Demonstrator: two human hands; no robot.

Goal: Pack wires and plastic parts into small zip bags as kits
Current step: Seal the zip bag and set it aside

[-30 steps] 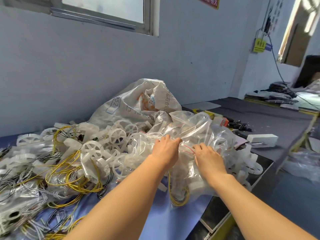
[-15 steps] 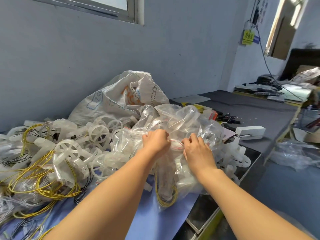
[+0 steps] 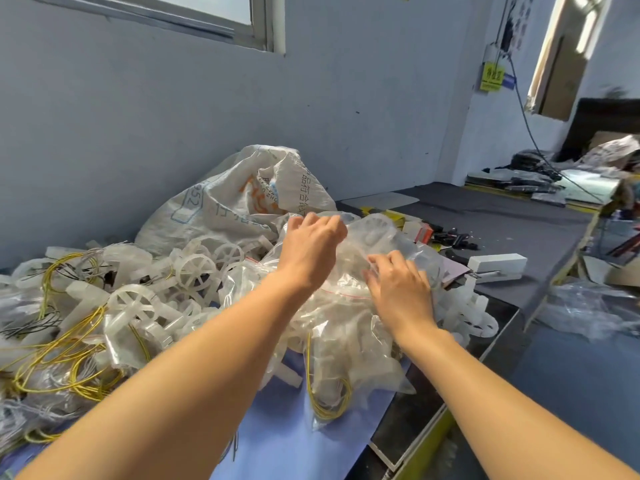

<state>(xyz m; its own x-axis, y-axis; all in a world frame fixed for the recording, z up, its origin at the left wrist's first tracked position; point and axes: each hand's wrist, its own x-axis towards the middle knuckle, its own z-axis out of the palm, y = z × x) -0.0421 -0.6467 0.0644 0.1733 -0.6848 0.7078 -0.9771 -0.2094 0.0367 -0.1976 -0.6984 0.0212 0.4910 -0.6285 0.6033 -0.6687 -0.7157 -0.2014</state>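
Observation:
A heap of clear zip bags [image 3: 349, 317] packed with white plastic parts lies in the middle of the table. One zip bag [image 3: 332, 379] at the front holds a yellow wire coil, and its red zip line runs under my right hand [image 3: 398, 289]. That hand lies on the bag's top edge, thumb tucked into the film. My left hand [image 3: 310, 251] is higher and farther back, fingers curled against clear plastic at the top of the heap; whether it grips is unclear. Loose white plastic wheels [image 3: 195, 271] and yellow wires [image 3: 69, 358] are piled to the left.
A white woven sack [image 3: 242, 202] slumps against the wall behind the heap. A white stapler [image 3: 497, 266] and small dark parts [image 3: 450, 237] lie on the grey mat to the right. The table's front edge [image 3: 426, 431] runs close below the front bag.
My left hand has left the red zip line and moved up and back onto the top of the heap. My right hand stays at the zip's right end.

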